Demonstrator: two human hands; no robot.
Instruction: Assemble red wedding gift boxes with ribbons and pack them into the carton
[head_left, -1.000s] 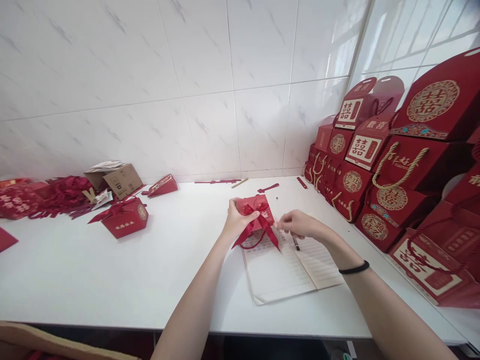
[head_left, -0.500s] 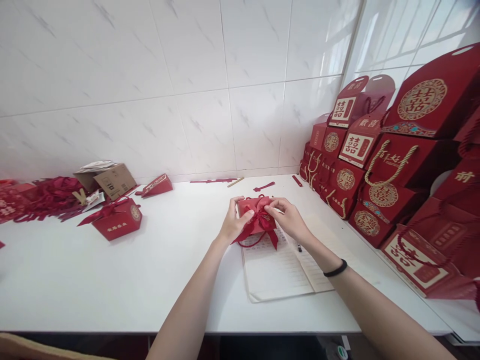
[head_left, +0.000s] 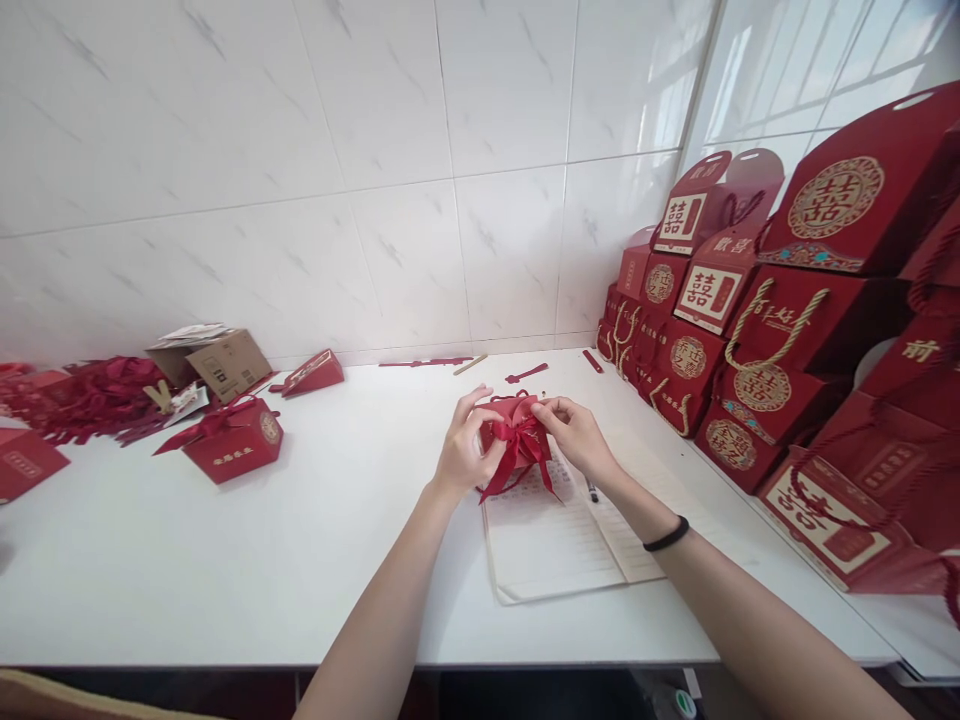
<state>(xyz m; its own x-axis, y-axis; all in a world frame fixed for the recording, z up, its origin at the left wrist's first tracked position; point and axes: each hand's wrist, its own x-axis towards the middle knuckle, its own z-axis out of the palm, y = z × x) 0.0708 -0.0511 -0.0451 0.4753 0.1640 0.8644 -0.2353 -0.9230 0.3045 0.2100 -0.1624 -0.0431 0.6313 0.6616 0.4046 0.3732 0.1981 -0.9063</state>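
Observation:
A small red gift box (head_left: 539, 449) stands on the open notebook (head_left: 555, 549) in front of me, a red ribbon bow (head_left: 516, 434) tied across its front. The ribbon's two tails hang down over the notebook. At the bow's left side, my left hand (head_left: 466, 446) is closed, thumb and index finger pinching a loop of the ribbon. My right hand (head_left: 574, 432) pinches at the upper right of the bow with thumb and fingertips; its fingers partly cover the spot. A black band circles my right wrist. Beside that hand lies a dark pen (head_left: 592, 492) on the notebook.
Stacked red gift boxes (head_left: 731, 375) line the right side. On the left sit a bowed box (head_left: 236, 440), a red wedge-shaped box (head_left: 313, 374), a cardboard box (head_left: 229, 368) and heaped red ribbons (head_left: 120, 395). Ribbon strips (head_left: 427, 361) lie near the tiled wall.
My left hand has shifted from the box's top edge to the bow's left loop, its fingers curling. The ribbon tails hang closer together. At the far left edge, another red box shows more.

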